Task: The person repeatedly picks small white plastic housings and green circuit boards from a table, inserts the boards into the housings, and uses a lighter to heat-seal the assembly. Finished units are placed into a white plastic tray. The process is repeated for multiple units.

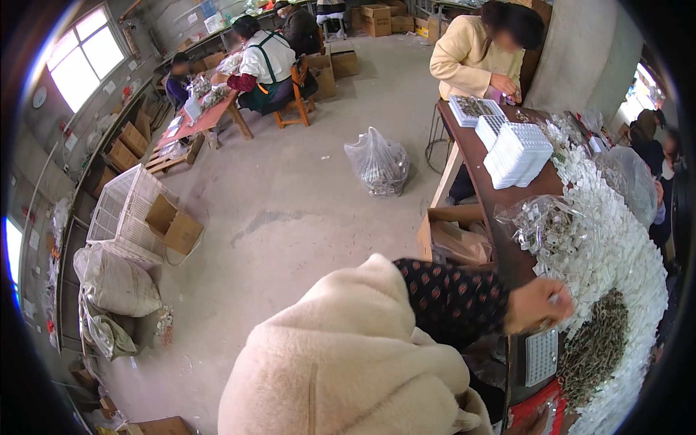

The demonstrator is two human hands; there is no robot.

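Note:
My left hand (538, 305), in a dark patterned sleeve, reaches over the edge of the brown table (516, 259). Its fingers are drawn together above the border between a heap of small clear-white plastic pieces (616, 239) and a pile of small dark metal parts (596, 348). What they pinch is too small and blurred to name. Just below this hand lies a white tray (541, 358) with rows of small cells. Red packaging (536, 407) sits at the table's near end. My right hand does not show; my cream fleece garment (341, 355) fills the lower middle.
Farther along the table are a clear bag of pieces (549, 223) and stacked white trays (516, 154), with a co-worker in a cream jacket (464, 54) beyond. An open carton (458, 235) stands against the table. A filled plastic bag (377, 165) rests on the floor.

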